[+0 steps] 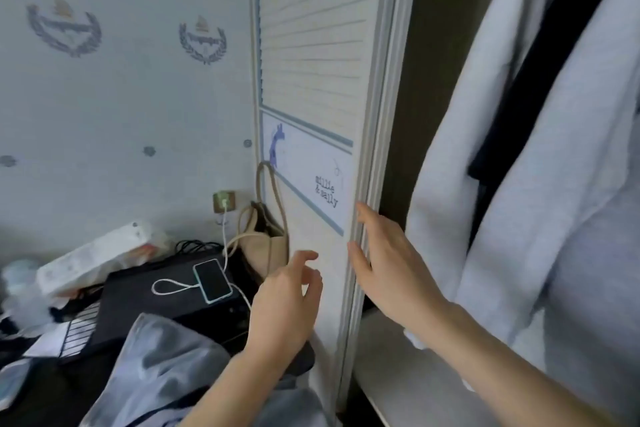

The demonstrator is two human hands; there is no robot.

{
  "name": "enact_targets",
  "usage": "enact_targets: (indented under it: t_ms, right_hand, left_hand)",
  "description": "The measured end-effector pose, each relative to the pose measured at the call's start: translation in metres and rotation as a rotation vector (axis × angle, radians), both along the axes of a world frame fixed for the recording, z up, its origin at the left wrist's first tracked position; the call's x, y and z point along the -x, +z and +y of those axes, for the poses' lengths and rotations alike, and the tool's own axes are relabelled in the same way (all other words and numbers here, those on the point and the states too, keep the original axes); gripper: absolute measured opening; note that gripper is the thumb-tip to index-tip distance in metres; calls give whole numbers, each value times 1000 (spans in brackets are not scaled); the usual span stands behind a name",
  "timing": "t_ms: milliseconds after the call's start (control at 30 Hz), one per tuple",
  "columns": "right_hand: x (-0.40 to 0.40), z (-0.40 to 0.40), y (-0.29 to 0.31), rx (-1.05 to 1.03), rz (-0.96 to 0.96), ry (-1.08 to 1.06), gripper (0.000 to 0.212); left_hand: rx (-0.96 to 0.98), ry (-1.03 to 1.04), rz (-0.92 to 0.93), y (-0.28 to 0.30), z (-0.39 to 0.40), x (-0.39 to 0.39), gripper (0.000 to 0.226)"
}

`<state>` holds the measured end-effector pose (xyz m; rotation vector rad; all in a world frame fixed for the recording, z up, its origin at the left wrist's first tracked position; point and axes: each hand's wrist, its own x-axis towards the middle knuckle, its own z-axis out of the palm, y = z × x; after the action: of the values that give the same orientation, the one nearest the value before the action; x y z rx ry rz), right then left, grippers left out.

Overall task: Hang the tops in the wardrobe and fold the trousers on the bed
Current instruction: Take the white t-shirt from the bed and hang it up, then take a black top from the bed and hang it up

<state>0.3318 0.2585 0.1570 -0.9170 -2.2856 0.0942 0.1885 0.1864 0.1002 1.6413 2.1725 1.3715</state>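
The white louvred sliding wardrobe door, with its blue-striped band and printed lettering, stands pushed to the left of the opening, and everything else is placed from its right-hand edge. The right hand lies against that edge with fingers straight and spread, fingertips on the ribbed frame, holding nothing. The left hand hovers just in front of the door's lower panel, fingers loosely bent and apart, also holding nothing; whether it touches the panel is hard to tell from this angle.

Right of the door edge a dark gap opens into the wardrobe, and beyond it hang the pale grey fleecy tops, close together, with a black garment between them. They fill most of the opening, leaving only the narrow strip beside the door edge free. Below them a white shelf juts toward the camera.

Left of the door, a beige shoulder bag hangs just beside its left edge. Further left a white-cased phone lies on a black box-like surface, its white cable running up to a wall socket. Below the door's lower left, near the left forearm, lies a crumpled light blue-grey garment that may be a top or trousers.
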Motion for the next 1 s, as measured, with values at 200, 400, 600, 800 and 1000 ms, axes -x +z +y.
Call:
enact_targets:
  t_ms: [200,400,600,800,1000]
  right_hand:
    - [65,-113,-63,245,-28,398,48]
    - [123,-268,-108,317,-166,798,42]
    - [145,-462,-152,376,-377,1145,38]
    - [117,-663,-198,427,-589,1401,37]
    - [77,-837,-239,468,-808,1659,34]
  left_hand:
    - [121,493,-134,-57,-186,29,20]
    - [86,943,-233,-92,-378,21,15]
    - [130,1337,-358,-136,-569,-38,18]
    - [200,1644,-542,-176,-751,-129,16]
    - [146,1884,-730,-213,-889,-214,11]
